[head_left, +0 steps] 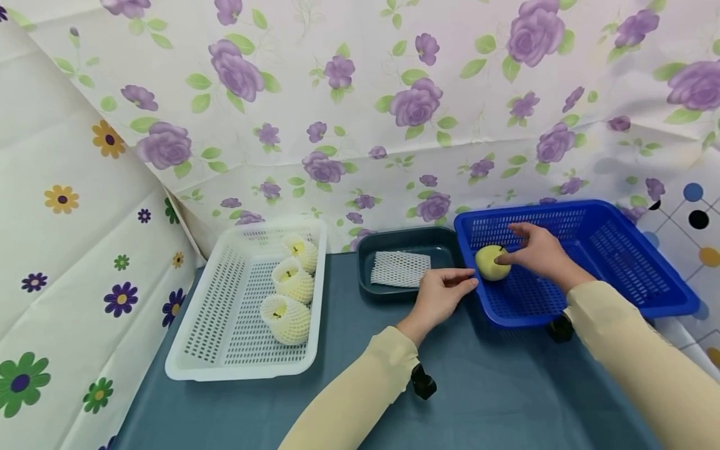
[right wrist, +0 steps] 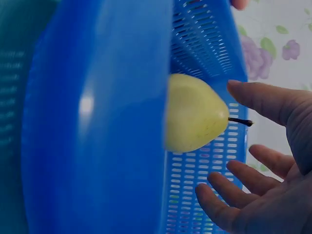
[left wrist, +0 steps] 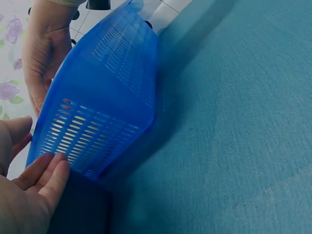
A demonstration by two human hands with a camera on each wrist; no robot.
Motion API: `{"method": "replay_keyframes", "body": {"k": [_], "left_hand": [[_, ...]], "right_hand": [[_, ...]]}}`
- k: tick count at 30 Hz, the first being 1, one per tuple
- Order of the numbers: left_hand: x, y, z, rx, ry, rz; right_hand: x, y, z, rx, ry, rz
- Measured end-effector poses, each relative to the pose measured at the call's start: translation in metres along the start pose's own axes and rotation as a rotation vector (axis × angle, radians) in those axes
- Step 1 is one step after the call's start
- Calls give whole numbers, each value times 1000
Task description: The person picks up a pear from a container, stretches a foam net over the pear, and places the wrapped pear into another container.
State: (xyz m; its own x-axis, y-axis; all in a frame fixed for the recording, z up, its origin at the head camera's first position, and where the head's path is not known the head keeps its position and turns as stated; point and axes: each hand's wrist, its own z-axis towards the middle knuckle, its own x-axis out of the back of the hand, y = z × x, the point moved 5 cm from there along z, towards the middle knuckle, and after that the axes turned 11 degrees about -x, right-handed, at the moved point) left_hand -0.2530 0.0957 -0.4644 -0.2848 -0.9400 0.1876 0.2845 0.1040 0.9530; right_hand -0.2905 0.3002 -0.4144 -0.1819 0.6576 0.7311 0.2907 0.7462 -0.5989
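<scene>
A yellow-green pear point(head_left: 492, 262) with a dark stem sits bare near the left end of the blue basket point(head_left: 604, 312). My right hand point(head_left: 539, 251) reaches over that basket with thumb and fingers spread. In the right wrist view, a gap shows between the fingers and the pear point(right wrist: 195, 113). My left hand point(head_left: 439, 297) is at the basket's left wall, its fingers loosely bent and holding nothing. Seen in the left wrist view, the left fingertips point(left wrist: 57, 168) lie against or very close to the slotted wall; contact is hard to tell.
Left of the blue basket stands a dark green tray point(head_left: 368, 247) with a flat white foam net point(head_left: 400, 269) in it. Farther left, a white basket point(head_left: 185, 350) holds three pears in foam nets point(head_left: 287, 319) along its right side. Flowered sheets point(head_left: 349, 125) hang behind the table point(head_left: 360, 400).
</scene>
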Motion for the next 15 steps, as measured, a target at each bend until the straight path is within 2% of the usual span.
{"method": "replay_keyframes", "body": {"k": [6, 12, 15], "left_hand": [[-1, 0, -1, 16, -2, -33], [2, 20, -7, 40, 14, -93], [3, 24, -9, 50, 20, -137]], "right_hand": [[-7, -4, 6, 18, -46, -93], [-14, -6, 15, 21, -51, -160], [-17, -5, 18, 22, -64, -206]]}}
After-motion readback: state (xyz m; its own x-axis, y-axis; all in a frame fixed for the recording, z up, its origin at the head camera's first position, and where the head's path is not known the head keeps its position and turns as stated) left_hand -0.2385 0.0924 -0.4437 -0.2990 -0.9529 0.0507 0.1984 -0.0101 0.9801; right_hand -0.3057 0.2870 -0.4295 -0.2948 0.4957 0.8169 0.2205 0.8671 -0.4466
